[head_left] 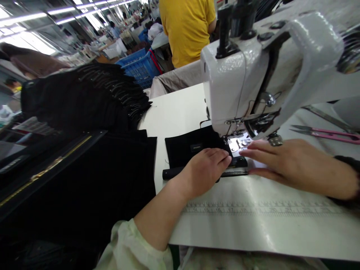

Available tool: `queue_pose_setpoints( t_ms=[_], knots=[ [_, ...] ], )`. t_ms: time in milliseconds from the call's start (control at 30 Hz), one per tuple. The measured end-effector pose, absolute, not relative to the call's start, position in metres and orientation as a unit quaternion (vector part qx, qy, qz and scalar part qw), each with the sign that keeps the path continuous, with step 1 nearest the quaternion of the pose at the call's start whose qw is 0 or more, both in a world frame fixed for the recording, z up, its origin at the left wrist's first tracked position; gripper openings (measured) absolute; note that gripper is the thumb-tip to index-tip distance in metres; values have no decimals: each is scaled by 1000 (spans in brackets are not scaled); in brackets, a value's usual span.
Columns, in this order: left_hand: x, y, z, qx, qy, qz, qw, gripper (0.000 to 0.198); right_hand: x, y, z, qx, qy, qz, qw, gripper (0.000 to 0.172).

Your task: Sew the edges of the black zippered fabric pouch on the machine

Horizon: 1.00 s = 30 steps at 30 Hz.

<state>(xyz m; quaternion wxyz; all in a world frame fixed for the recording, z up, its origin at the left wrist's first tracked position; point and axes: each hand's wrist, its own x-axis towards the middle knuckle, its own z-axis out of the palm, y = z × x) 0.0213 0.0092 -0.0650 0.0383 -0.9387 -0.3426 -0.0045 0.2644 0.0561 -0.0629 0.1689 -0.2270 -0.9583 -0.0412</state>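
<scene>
At a sewing machine [236, 78], black cloth [191, 148] lying on the white surface [180, 108] right up against the presser foot [238, 139]; left hand [205, 170] open, palm down across the cloth and a dark strip [171, 173], apparently pinning both flat. Right hand [295, 167] open too, unclamped, fingers spread beside the foot, seemingly steadying the work; pink snips [326, 135] within reach.

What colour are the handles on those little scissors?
The handles of the thread snips are pink; they show best in the head view.
</scene>
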Motion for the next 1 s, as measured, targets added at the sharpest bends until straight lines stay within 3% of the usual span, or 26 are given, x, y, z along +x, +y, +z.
queue_pose_setpoints(
  t_ms=[233,467,700,1000],
  knots=[
    [23,8,-72,-943,-326,-36,58,25,249,45,-78,-179,-967,-57,170,39],
    [22,10,-72,-934,-351,-66,-4,26,246,43,-78,-214,-959,-21,183,41],
    [19,7,-85,-895,-396,-192,-75,25,244,42,-80,-168,-951,-117,232,40],
    [27,5,-72,-924,-374,-51,56,22,248,37,-97,-165,-951,-143,220,39]
  ],
)
